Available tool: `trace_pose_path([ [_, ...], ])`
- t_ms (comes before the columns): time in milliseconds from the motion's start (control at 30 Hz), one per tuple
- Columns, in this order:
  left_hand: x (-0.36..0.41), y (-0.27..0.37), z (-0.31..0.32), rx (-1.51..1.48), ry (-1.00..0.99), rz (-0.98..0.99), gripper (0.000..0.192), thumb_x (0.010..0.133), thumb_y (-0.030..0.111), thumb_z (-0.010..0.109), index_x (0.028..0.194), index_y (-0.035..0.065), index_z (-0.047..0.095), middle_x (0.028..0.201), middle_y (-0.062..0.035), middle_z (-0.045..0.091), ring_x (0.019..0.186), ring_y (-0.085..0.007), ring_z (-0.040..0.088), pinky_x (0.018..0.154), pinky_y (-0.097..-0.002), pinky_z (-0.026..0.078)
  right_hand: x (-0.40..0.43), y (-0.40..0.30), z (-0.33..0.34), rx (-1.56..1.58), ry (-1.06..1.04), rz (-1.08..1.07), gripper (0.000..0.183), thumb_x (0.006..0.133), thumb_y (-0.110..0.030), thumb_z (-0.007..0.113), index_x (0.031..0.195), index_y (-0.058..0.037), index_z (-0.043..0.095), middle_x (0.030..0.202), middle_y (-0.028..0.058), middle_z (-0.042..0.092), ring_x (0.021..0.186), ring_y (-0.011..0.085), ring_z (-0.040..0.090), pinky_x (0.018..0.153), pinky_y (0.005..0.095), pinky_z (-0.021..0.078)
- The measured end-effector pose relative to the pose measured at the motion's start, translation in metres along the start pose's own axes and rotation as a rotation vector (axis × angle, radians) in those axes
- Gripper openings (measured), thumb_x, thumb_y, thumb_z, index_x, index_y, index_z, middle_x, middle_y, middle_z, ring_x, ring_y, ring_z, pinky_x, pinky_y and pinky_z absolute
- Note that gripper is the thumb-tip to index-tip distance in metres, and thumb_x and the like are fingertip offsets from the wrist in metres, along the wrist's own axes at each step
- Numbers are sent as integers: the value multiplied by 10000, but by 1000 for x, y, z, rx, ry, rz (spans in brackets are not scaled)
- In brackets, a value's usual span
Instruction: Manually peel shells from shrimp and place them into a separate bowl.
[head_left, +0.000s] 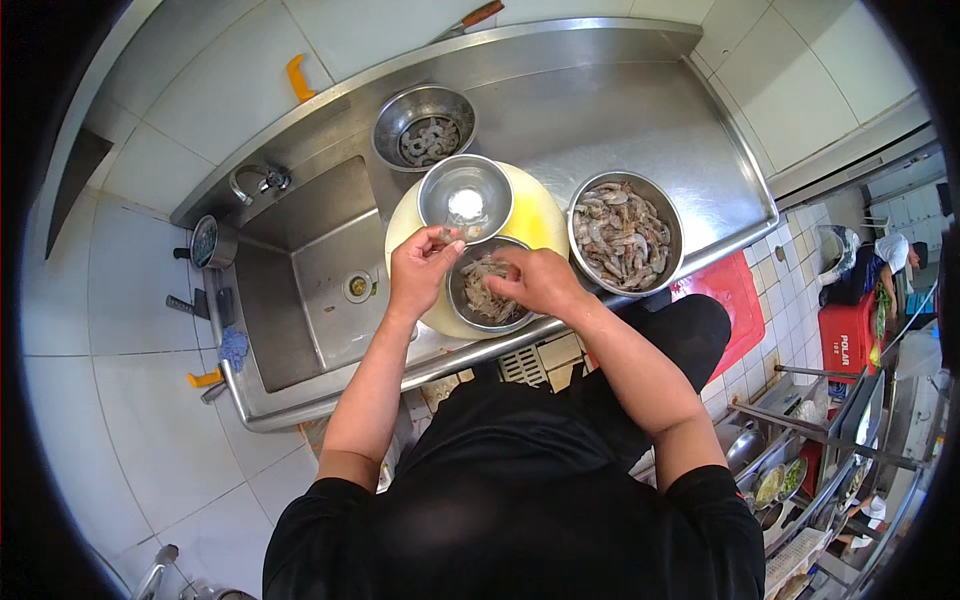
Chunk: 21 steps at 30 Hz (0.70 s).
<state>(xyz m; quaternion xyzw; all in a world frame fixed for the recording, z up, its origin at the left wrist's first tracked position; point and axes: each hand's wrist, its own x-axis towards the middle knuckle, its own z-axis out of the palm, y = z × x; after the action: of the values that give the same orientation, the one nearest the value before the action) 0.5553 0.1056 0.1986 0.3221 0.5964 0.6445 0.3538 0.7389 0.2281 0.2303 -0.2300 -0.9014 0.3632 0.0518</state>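
Note:
My left hand (420, 271) pinches a shrimp (460, 233) between thumb and fingers at the near rim of a steel bowl of clear liquid (466, 187). Over a second steel bowl (491, 324), which holds shrimp heads and shells (484, 292), my right hand (541, 279) is spread with fingers bent; whether it holds anything cannot be told. Both bowls rest on a round, pale yellow cutting board (546, 202). To the right, a larger steel bowl is heaped with unpeeled shrimp (621, 234). Peeled shrimp (430, 141) lie in a steel colander-like bowl (386, 124) behind the board.
A steel sink basin (315, 277) with a faucet (259, 182) is on the left. A small pot (217, 241) and a cleaver (196, 304) hang beside it. A red plastic stool or tub (731, 311) stands below the counter's right edge. At far right, a person (889, 259) bends near a red cooler (840, 337).

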Motion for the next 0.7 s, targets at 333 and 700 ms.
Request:
trace_pose_path([
  [333,-26,5,51,393,46,266,199,834,-42,690,1032,-50,691,1078,-147,725,956,-152,693,844,-284,570,12,14,37,742,326,62,146,958,-56,618,1087,3,585,849,-8,612,701,39,542,634,197,468],
  [700,-34,-19,51,88,-17,53,173,872,-74,658,1045,-66,671,1112,-129,703,941,-146,680,856,-273,562,15,32,47,968,275,56,80,909,5,568,988,-3,576,841,9,615,720,52,579,649,213,495],
])
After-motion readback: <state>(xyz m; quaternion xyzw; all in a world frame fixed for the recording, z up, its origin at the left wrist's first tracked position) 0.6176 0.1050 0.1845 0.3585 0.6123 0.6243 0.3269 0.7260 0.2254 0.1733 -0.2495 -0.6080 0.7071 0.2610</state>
